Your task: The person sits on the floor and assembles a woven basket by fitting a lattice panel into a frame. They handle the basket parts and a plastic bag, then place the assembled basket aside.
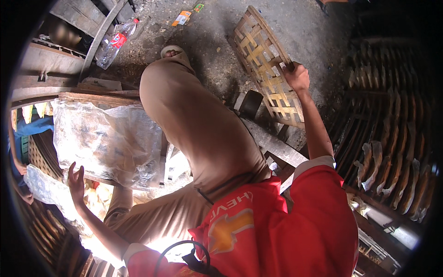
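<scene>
My right hand (296, 76) grips the edge of a woven bamboo tray (264, 64), which stands tilted on its side above the floor to my right. The tray is a wooden frame with an open lattice of pale strips, and no load shows on it. On the left, my left hand (77, 184) is raised with its fingers apart, holding nothing. It is beside the near left edge of a low wooden table covered by a crumpled clear plastic sheet (108, 141). Whether the fingers touch the sheet I cannot tell.
A plastic bottle (117, 42) with a red label lies on the floor at far left, near orange-and-white litter (182, 18). Dark racks (392, 138) with rows of thin sheets fill the right. Another person's blue sleeve (40, 125) shows at the left edge. A wooden beam (277, 144) runs beside my thigh.
</scene>
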Tool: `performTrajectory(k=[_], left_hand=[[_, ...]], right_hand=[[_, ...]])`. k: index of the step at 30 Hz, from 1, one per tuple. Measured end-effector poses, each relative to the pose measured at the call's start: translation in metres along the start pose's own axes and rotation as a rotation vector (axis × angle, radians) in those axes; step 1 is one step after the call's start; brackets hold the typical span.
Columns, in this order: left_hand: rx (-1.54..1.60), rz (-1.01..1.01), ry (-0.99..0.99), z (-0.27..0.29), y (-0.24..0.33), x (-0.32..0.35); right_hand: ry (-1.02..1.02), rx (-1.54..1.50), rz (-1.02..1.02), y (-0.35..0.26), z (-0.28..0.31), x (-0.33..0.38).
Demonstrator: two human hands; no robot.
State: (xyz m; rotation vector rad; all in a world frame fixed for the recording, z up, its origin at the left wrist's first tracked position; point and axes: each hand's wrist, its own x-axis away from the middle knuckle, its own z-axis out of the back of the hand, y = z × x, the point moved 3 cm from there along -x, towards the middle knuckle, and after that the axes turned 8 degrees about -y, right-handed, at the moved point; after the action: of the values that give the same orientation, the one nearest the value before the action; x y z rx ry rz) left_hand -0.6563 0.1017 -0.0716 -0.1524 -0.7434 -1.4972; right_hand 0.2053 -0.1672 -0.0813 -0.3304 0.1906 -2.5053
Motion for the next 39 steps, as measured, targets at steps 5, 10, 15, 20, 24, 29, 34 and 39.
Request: performTrajectory(k=[5, 10, 15, 20, 24, 29, 34, 39], left_hand=[[0.055, -0.052, -0.024, -0.003, -0.002, -0.015], [0.032, -0.045, 0.008, -0.002, 0.002, -0.013], [0.022, -0.064, 0.015, -0.007, -0.013, -0.004], [0.053, -0.076, 0.012, -0.006, -0.001, -0.009], [0.022, -0.056, 0.017, -0.005, -0.001, -0.009], [0.034, -0.078, 0.031, -0.005, -0.011, -0.003], [0.023, -0.056, -0.001, -0.004, -0.014, -0.015], [0.008, -0.146, 0.042, -0.005, -0.011, -0.008]], right_hand=[[-0.006, 0.025, -0.103, 0.021, -0.022, -0.004], [0.073, 0.013, -0.173, 0.013, -0.016, 0.015], [0.140, -0.027, -0.109, 0.011, 0.001, 0.002], [0.276, -0.080, -0.065, 0.012, 0.016, 0.007], [0.272, 0.000, 0.097, -0.003, 0.020, 0.013], [0.329, -0.035, 0.075, 0.000, 0.019, 0.000], [0.348, -0.148, -0.012, 0.008, 0.022, 0.006], [0.336, -0.183, 0.006, 0.002, 0.013, 0.010]])
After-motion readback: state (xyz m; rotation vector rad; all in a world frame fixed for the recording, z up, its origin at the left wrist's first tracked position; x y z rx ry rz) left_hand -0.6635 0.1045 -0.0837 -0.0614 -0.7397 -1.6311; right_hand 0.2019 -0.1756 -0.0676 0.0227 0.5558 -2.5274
